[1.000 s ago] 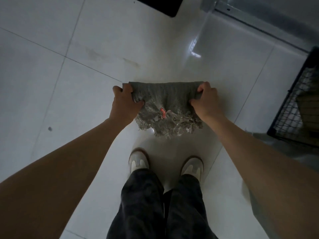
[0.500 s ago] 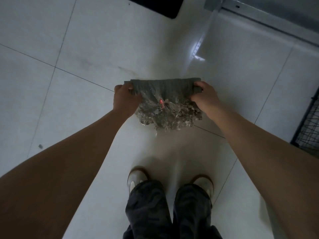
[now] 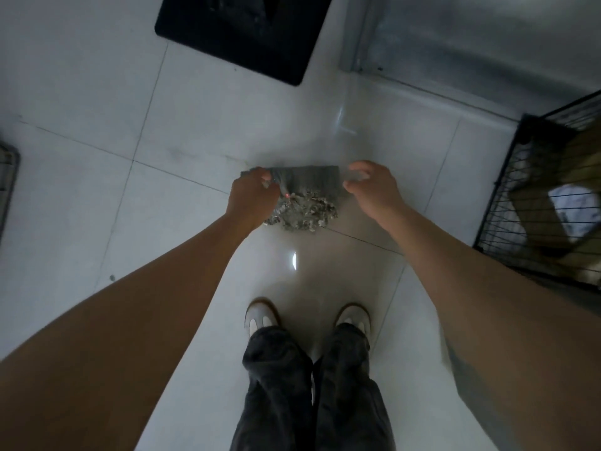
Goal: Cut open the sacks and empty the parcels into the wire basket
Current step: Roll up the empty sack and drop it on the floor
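Note:
A folded grey woven sack (image 3: 309, 182) with a frayed cut edge and a small red speck hangs in front of me above the floor. My left hand (image 3: 252, 198) grips its left end. My right hand (image 3: 370, 187) is just off its right end, fingers spread and loosely curved, holding nothing. The black wire basket (image 3: 507, 196) stands at the right edge with brown parcels and a pale one inside.
White tiled floor lies all around. A black mat (image 3: 240, 30) sits ahead of me and a metal-framed wall base (image 3: 422, 70) runs at the upper right. Another wire object (image 3: 8, 177) pokes in at the left edge. My shoes (image 3: 263, 317) are below.
My right hand has let go of the sack's right end and opened. The left hand keeps its grip. The view has tilted so the mat and wire basket show more.

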